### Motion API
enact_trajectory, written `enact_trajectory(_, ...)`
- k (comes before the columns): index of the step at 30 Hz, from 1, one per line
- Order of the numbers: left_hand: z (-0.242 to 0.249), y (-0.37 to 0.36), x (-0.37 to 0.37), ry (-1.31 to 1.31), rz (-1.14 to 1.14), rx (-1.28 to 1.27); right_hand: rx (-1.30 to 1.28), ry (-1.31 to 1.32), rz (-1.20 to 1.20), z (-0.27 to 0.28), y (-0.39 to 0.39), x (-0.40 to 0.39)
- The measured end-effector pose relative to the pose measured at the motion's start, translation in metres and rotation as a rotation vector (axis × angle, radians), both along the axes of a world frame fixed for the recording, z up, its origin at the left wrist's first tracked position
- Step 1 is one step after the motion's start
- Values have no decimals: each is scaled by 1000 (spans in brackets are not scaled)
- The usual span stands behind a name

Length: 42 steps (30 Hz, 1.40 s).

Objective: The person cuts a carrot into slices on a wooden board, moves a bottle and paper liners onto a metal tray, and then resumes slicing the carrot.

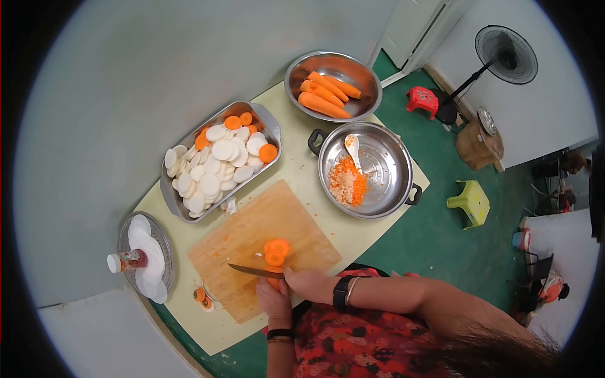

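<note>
A wooden cutting board [252,214] lies on the pale table. My right hand [309,285] is closed around the handle of a knife, whose dark blade [247,269] reaches leftward over the board. Just below the blade, my left hand [273,298] grips a carrot [275,283] at the board's lower edge. Round orange carrot slices [276,251] lie together right above the blade. The knife handle is mostly hidden by my right hand.
Metal tray [273,120] with white and orange slices, upper left; bowl [292,93] of whole carrots at the top; two-handled pan [386,151] with chopped food and a spoon, right; jar [132,259] on a plate, left; carrot ends [200,295] beside the board.
</note>
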<state>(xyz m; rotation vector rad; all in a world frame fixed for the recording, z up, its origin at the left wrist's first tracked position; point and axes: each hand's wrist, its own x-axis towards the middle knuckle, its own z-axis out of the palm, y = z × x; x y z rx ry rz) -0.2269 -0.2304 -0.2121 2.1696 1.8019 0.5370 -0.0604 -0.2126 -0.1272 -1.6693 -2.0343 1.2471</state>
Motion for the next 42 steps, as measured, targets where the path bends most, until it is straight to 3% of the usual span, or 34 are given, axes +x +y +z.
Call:
enact_trajectory(4,3,0,2,14,-23,60,-54,35,-2,1,-1,4)
enact_trajectory(6,3,1,1,44,-36,93,-5,-68,42,-6,-6,5)
enact_trajectory(10,-2,-4,0,54,-5,55,248,10,-82,-3,-24,8)
enact_trajectory(13,0,-2,3,48,-3,49,268,-95,-23,-14,-26,10)
enact_trajectory(22,1,2,0,12,-1,21,79,-162,-1,3,-14,2)
enact_trajectory(25,0,-1,0,6,5,18,-66,-6,-44,17,-3,1)
enact_trajectory(28,0,-1,-2,36,19,-10,-94,59,-48,5,5,-6)
enact_trajectory(37,-1,0,1,53,20,48,-30,-123,49,-8,6,-5)
enact_trajectory(40,0,-3,3,41,19,29,-96,109,-65,-11,12,-5)
enact_trajectory(42,-2,-3,1,40,23,47,-57,43,-3,-20,14,-6)
